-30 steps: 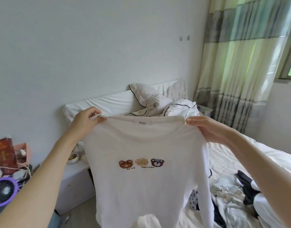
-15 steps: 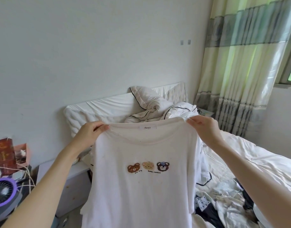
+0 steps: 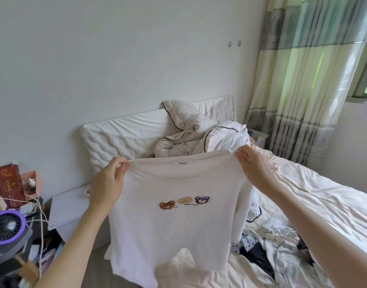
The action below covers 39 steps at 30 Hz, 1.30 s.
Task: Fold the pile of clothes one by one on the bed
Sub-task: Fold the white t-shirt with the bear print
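One white T-shirt at six o'clock carries three bear faces. Two hands, the left hand at eight o'clock, the right hand at four. One purple fan at nine. Two wall hooks at one.

The single head-worn camera looks forward and down from close behind the arms, toward the bed.

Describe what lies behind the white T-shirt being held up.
Above the white T-shirt show a crumpled duvet and a pillow. The bed directly behind it is hidden.
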### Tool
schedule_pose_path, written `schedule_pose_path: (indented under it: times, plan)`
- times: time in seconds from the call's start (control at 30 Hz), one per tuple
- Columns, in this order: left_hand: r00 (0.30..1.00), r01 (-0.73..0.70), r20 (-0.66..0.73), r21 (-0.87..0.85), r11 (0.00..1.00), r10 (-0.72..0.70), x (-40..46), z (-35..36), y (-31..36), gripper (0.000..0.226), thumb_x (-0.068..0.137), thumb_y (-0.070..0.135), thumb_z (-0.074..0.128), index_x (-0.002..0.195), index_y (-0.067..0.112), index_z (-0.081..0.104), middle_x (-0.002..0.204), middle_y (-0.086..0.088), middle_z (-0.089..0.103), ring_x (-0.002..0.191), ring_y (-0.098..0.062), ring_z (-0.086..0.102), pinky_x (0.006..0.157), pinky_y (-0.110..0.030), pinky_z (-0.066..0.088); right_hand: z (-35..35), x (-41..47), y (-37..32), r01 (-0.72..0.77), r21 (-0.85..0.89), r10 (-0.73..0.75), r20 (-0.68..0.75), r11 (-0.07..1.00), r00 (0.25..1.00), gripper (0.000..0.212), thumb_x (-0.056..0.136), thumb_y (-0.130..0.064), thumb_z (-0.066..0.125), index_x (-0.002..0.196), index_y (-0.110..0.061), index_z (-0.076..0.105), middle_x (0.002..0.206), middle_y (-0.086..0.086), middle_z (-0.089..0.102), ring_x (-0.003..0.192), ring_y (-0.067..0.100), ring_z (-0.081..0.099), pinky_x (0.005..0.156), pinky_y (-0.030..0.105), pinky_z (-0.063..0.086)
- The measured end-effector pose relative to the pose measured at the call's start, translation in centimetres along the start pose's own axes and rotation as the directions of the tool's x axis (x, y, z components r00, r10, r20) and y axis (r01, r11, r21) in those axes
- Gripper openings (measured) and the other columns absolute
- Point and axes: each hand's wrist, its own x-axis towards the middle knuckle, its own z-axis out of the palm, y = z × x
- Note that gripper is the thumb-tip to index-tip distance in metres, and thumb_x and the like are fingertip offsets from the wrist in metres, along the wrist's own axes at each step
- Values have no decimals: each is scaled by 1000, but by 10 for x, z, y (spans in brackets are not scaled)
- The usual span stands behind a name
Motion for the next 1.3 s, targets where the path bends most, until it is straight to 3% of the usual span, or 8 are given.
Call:
schedule_pose_path:
  times: [0.17, 0.37, 0.5, 0.57, 0.67, 0.83, 1.07, 1.3]
  plan:
    - [995, 54, -79, -147, 988, -66, -30, -1, 17, 15, 90, 24, 62, 90, 9, 65, 81, -7, 69, 88, -26, 66, 70, -40, 46, -13, -35, 5, -40, 73, 53, -188, 997, 981, 16, 95, -15, 51, 79, -18, 54, 59, -6, 51, 59, 10, 46, 58, 30, 35]
    - [983, 7, -173, -304, 953, -63, -44, -4, 35, 10, 87, 18, 66, 87, 8, 64, 74, 10, 66, 74, 15, 58, 65, -12, 41, -27, -68, -2, 84, -93, -114, -394, 992, 912, 20, 92, -20, 49, 80, -9, 61, 56, 4, 52, 54, 23, 45, 54, 35, 29]
    - [983, -81, -183, -275, 958, 31, -28, -6, 39, 8, 84, 17, 69, 84, 10, 65, 72, 38, 59, 70, 22, 54, 62, -2, 38, -38, -64, 3, 208, -220, -294, -508, 953, 810, 28, 83, -21, 46, 68, -2, 60, 56, 9, 56, 52, 19, 43, 53, 34, 32]
    - [985, -91, -165, -254, 963, 49, -16, -2, 36, 13, 82, 23, 72, 80, 13, 64, 66, 29, 61, 63, 15, 55, 57, -5, 36, -34, -55, 10, 211, -270, -326, -518, 940, 791, 25, 83, -18, 48, 67, -3, 61, 56, 8, 57, 51, 17, 42, 49, 30, 34]
    - [998, -60, 22, -117, 991, 63, 0, 19, 17, 29, 78, 37, 71, 72, 11, 60, 56, -6, 53, 54, -19, 45, 55, -24, 37, -14, -40, 31, 138, -330, -282, -439, 934, 853, 20, 84, -13, 51, 69, -3, 60, 56, 9, 57, 47, 25, 49, 49, 30, 37]
    - [847, 62, 526, 39, 997, -74, 7, 88, -50, 28, 85, 41, 65, 70, 20, 54, 68, -9, 59, 70, -27, 54, 68, -38, 44, 53, -25, 103, -65, -418, 46, -56, 906, 997, 21, 96, -22, 47, 82, -8, 56, 72, 13, 63, 67, 36, 60, 57, 36, 34]
    - [652, 124, 726, 184, 975, -220, 13, 237, -154, 22, 95, 37, 52, 93, 15, 54, 82, -10, 61, 81, -29, 55, 72, -38, 44, 182, 13, 220, -366, -480, 511, 212, 797, 833, 23, 98, -24, 43, 96, -7, 59, 99, 14, 66, 93, 34, 59, 64, 34, 32]
    - [660, 105, 705, 254, 962, -258, 28, 398, -265, 25, 98, 35, 46, 99, 12, 55, 81, -9, 59, 83, -33, 57, 62, -35, 35, 316, 69, 333, -563, -369, 663, 257, 740, 703, 21, 94, -15, 51, 95, 0, 66, 89, 14, 60, 93, 32, 55, 70, 31, 33]
